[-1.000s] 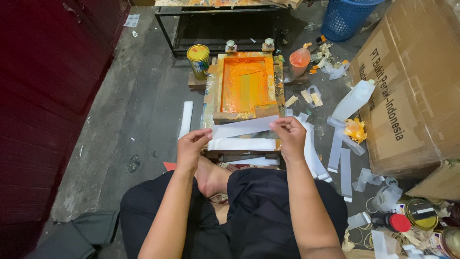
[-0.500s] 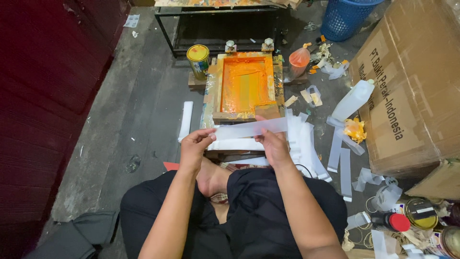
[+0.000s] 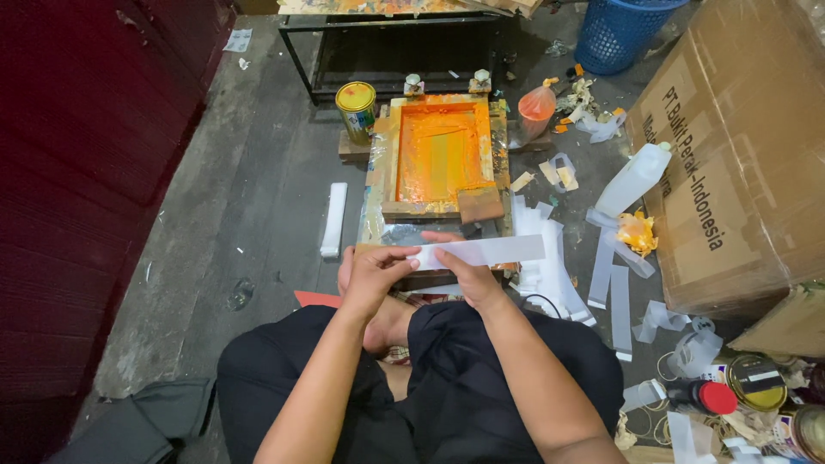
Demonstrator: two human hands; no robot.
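Here both hands meet on a long white strip (image 3: 481,252), flat, plain and narrow, lying level across the near edge of the orange-stained printing frame (image 3: 440,155). The left hand (image 3: 371,275) has its fingers curled onto the strip's left end, and the right hand (image 3: 468,273) pinches it close beside, leaving the right end sticking out free. More white strips (image 3: 550,273) lie heaped on the floor just right of the frame.

White paper strip (image 3: 485,252); orange-inked printing screen (image 3: 440,153) at twelve o'clock; yellow-lidded tin (image 3: 356,108) at eleven; blue basket (image 3: 622,30) at one; brown cardboard box (image 3: 739,155) at three.
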